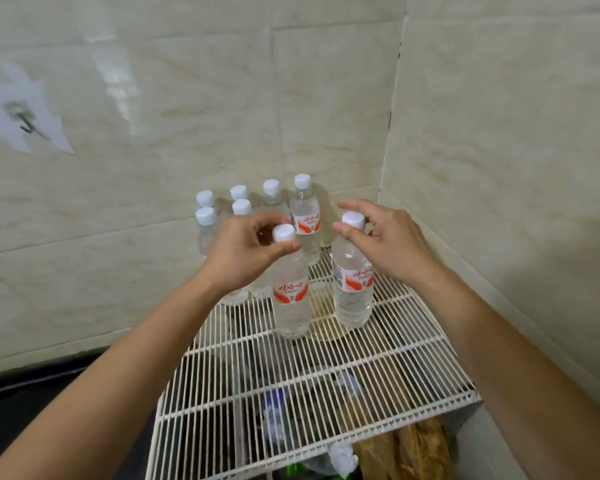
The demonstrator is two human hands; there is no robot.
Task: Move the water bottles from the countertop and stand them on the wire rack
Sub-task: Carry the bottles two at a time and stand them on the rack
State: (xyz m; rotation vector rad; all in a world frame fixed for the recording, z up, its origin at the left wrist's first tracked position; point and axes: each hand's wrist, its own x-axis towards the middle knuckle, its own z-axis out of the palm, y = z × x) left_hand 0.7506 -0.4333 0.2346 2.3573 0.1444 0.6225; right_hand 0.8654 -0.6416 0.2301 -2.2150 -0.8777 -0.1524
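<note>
A white wire rack fills the corner between two tiled walls. Several clear water bottles with white caps and red-and-white labels stand upright on its far end. My left hand pinches the neck of one front bottle just under its cap. My right hand hovers around the cap of another front bottle, thumb and fingers spread and apart from it. A third labelled bottle stands behind them, and a cluster of bottles stands at the back left.
Tiled walls close in at the back and right. A dark countertop lies at the lower left. Under the rack lie bags and mixed items. A metal hook sticks on the left wall.
</note>
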